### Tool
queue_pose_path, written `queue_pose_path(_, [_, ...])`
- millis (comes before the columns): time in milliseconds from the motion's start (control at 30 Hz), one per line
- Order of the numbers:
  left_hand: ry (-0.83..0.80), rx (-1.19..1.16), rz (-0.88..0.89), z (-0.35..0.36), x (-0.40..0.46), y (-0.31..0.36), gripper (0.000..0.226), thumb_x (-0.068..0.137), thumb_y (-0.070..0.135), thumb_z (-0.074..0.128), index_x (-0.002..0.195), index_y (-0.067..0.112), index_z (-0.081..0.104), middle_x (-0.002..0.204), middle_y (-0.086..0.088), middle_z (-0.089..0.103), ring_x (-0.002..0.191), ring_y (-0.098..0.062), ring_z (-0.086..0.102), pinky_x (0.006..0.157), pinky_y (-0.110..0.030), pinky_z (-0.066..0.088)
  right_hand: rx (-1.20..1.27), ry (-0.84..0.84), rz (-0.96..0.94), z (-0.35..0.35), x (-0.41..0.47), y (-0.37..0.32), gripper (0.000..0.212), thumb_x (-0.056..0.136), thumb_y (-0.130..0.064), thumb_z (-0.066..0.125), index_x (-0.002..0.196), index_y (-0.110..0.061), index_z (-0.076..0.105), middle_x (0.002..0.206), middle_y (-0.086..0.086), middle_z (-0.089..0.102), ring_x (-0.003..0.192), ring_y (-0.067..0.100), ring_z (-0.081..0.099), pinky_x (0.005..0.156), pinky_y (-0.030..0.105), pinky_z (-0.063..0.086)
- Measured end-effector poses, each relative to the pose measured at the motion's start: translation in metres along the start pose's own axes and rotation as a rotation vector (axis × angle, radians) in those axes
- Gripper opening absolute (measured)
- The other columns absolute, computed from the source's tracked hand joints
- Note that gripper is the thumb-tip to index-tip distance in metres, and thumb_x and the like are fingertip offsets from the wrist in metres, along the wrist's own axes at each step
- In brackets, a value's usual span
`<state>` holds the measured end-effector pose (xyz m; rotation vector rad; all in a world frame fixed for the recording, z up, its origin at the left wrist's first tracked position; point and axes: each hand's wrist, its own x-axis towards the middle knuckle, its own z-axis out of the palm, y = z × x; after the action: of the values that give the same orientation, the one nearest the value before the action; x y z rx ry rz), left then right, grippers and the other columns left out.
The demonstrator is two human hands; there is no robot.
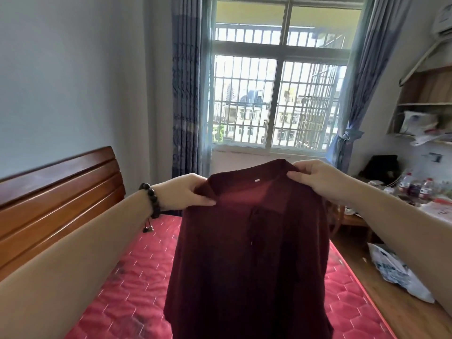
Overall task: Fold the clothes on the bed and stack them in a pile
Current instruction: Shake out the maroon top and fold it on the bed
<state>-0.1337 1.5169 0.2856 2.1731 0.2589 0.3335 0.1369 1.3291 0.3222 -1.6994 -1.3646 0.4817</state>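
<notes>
Across the middle of the frame I hold the maroon shirt point(249, 253) up by its shoulders, my left hand point(186, 192) pinching one at centre left, my right hand point(315, 178) pinching the other at centre right. Held like this it hangs straight over the red mattress point(127, 285), probably ready for folding.

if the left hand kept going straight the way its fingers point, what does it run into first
The left hand points right, across the dark red shirt it pinches at the shoulder. Past that cloth, the right hand looks next, though depth is unclear.
</notes>
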Motion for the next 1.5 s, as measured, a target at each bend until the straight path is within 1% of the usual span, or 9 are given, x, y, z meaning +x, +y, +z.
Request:
queue_pose_path(133, [0.325,-0.11,0.038,-0.011,-0.003,-0.019,0.01,0.088,0.006,0.065,0.093,0.003,0.073,0.095,-0.017,0.073,0.084,-0.021,0.067,0.082,-0.036,0.057,-0.07,0.05,-0.055,0.02,-0.001,-0.001,0.012,0.093,-0.011,0.059,0.092,-0.007,0.071,0.085,0.008,0.072,0.074,0.015,0.065,0.071,0.024,0.051])
queue_pose_path(300, [0.637,-0.055,0.182,-0.016,0.005,-0.038,0.011,0.085,0.009,0.069,0.086,-0.001,0.073,0.088,-0.015,0.065,0.076,-0.015,0.062,0.073,-0.028,0.054,-0.038,0.348,-0.101,0.058,0.004,0.007,0.012,0.092,-0.006,0.059,0.088,0.002,0.067,0.084,0.024,0.066,0.076,0.022,0.055,0.076,0.036,0.043])
queue_pose_path(567, [0.534,0.054,0.069,-0.017,-0.003,-0.047,0.021,0.083,0.02,0.073,0.071,0.005,0.064,0.065,-0.012,0.064,0.058,-0.011,0.056,0.057,-0.025,0.047,-0.084,0.223,0.035,0.082,-0.02,0.008,0.027,0.093,-0.017,0.06,0.075,0.003,0.057,0.059,0.008,0.049,0.051,0.012,0.043,0.046,0.023,0.032])
queue_pose_path(733, [0.456,0.031,0.171,-0.028,-0.035,-0.032,0.018,0.086,0.008,0.068,0.076,0.022,0.071,0.074,0.001,0.071,0.071,-0.009,0.065,0.069,-0.022,0.055,0.007,0.188,-0.086,0.07,-0.042,-0.016,0.021,0.097,-0.005,0.05,0.097,0.015,0.053,0.082,0.016,0.055,0.074,0.018,0.053,0.068,0.023,0.05])
queue_pose_path(900, [0.568,-0.034,0.17,-0.006,-0.063,-0.011,0.021,0.089,0.006,0.064,0.078,0.021,0.073,0.075,0.004,0.073,0.071,-0.005,0.066,0.066,-0.014,0.051,-0.008,0.249,-0.159,0.074,-0.082,-0.027,0.017,0.098,-0.006,0.05,0.099,0.01,0.055,0.085,0.026,0.06,0.078,0.025,0.055,0.076,0.038,0.045])
queue_pose_path(1100, [0.527,-0.007,0.089,0.042,-0.108,0.029,0.019,0.095,0.017,0.057,0.078,0.017,0.067,0.064,0.004,0.067,0.058,-0.008,0.061,0.054,-0.018,0.05,-0.085,0.161,-0.148,0.053,-0.158,-0.035,0.009,0.09,-0.014,0.065,0.085,-0.008,0.063,0.07,0.006,0.071,0.058,0.01,0.062,0.054,0.019,0.048])
queue_pose_path(1267, [0.493,0.277,0.13,0.079,-0.152,0.062,0.021,0.096,0.022,0.056,0.077,0.019,0.066,0.067,-0.004,0.067,0.058,-0.003,0.056,0.057,-0.013,0.045,-0.257,0.1,-0.123,0.034,-0.209,-0.038,0.013,0.087,-0.015,0.068,0.077,-0.009,0.063,0.069,0.014,0.064,0.06,0.015,0.054,0.058,0.029,0.042])
queue_pose_path(1367, [0.46,0.101,0.111,0.095,-0.169,0.075,0.021,0.097,0.017,0.054,0.082,0.007,0.065,0.071,-0.009,0.064,0.064,-0.012,0.057,0.062,-0.025,0.048,-0.016,0.106,-0.102,0.036,-0.232,-0.038,0.009,0.092,-0.014,0.061,0.084,-0.01,0.062,0.076,0.012,0.067,0.061,0.017,0.06,0.056,0.026,0.05])
queue_pose_path(1500, [0.288,-0.619,0.014,0.108,-0.186,0.081,0.019,0.089,0.018,0.06,0.092,0.0,0.067,0.083,-0.01,0.071,0.072,-0.016,0.068,0.069,-0.028,0.058,0.489,0.075,-0.015,0.042,-0.253,-0.041,0.004,0.085,-0.017,0.062,0.082,-0.014,0.063,0.077,0.01,0.067,0.061,0.018,0.063,0.06,0.028,0.055])
